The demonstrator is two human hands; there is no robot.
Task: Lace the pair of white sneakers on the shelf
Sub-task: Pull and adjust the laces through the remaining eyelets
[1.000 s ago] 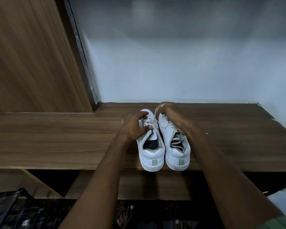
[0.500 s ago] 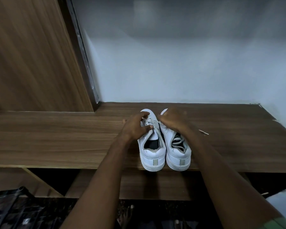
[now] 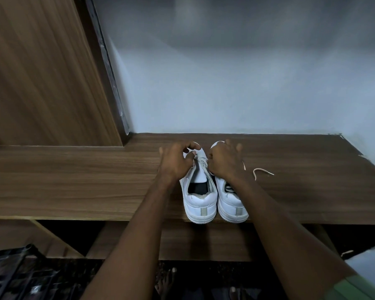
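Two white sneakers stand side by side, heels toward me, at the front edge of the wooden shelf (image 3: 74, 180). My left hand (image 3: 174, 162) curls over the left sneaker (image 3: 200, 204) near its toe and pinches the white lace at the eyelets. My right hand (image 3: 224, 162) lies over the front of the right sneaker (image 3: 232, 204), fingers curled around the lace of the left sneaker. A loose lace end (image 3: 261, 171) trails on the shelf to the right of my right hand. The laced fronts of both shoes are mostly hidden by my hands.
A wooden side panel (image 3: 41, 72) rises at the left and a pale wall (image 3: 236, 94) closes the back and right. Below the shelf lie a lower board (image 3: 204, 241), a dark wire rack (image 3: 20, 276) at bottom left, and bare feet (image 3: 167, 280).
My right hand has drawn back from the toe area toward the left sneaker's eyelets, and the lace end now lies further out on the shelf to the right. My left hand has barely shifted.
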